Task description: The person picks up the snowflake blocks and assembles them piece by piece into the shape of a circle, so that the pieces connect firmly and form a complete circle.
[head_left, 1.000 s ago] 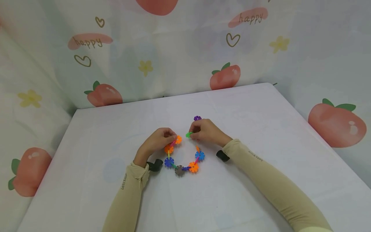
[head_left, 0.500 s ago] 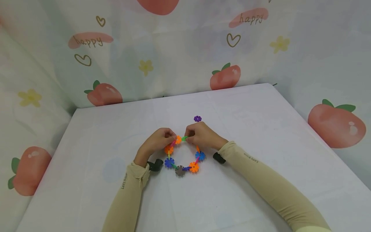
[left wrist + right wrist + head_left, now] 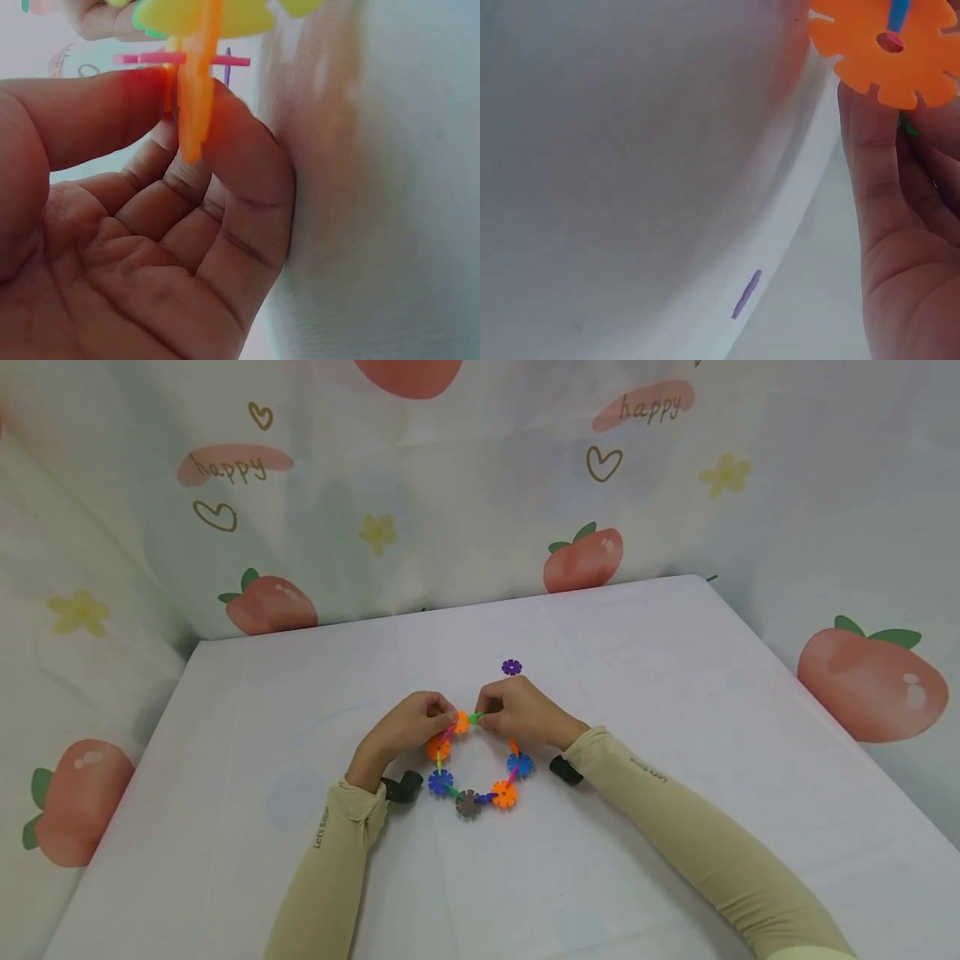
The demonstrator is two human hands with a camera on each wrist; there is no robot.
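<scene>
Notched plastic snowflake discs in several colours are linked into a curved chain, with a blue disc [image 3: 441,782] and a grey-brown disc [image 3: 468,804] along its near side. My left hand [image 3: 405,725] pinches the orange disc [image 3: 462,722] at the chain's upper left end. A pink disc [image 3: 150,58] crosses right by its thumb in the left wrist view. Between its thumb and fingers my right hand [image 3: 528,712] holds a green disc [image 3: 476,718], its edge against that orange disc. Another orange disc [image 3: 922,52], the chain's other end, overlaps my right fingers in the right wrist view.
A single purple disc [image 3: 512,667] lies on the white tabletop [image 3: 630,877], just beyond my right hand. Black wrist cameras [image 3: 566,770] sit beside both wrists. A fruit-printed curtain [image 3: 480,485] hangs behind the table and along its sides.
My right hand has come left and slightly nearer, bringing the green disc from a gap up to the orange disc. The left hand stays put; the chain's near part has shifted very slightly.
</scene>
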